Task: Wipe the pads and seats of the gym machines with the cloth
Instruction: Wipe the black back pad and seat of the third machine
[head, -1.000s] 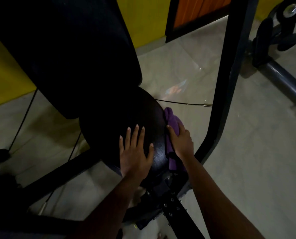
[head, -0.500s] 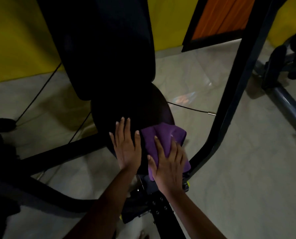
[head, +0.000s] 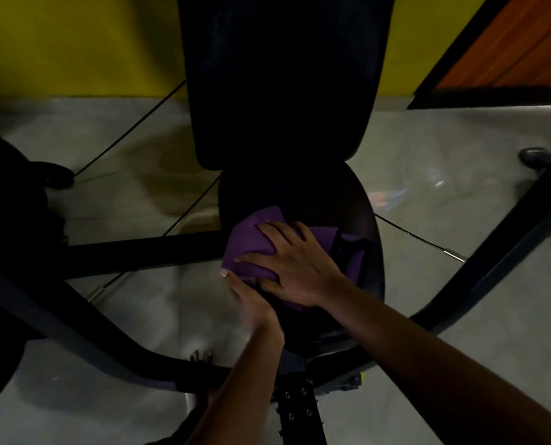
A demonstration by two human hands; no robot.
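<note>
Head view: the right hand (head: pixel 300 268) has its fingers (head: pixel 269 229) spread flat, pressing the purple cloth (head: pixel 251 248) onto the seat (head: pixel 364 226) beneath them, likely for wiping pressure. The left hand (head: pixel 255 306) meets the seat's rim just below those fingers, probably steadying it. Its own fingers are mostly hidden, so I cannot tell their grip.

Yellow wall (head: pixel 75 43); orange door (head: pixel 508 53); grey floor (head: pixel 460 268)
</note>
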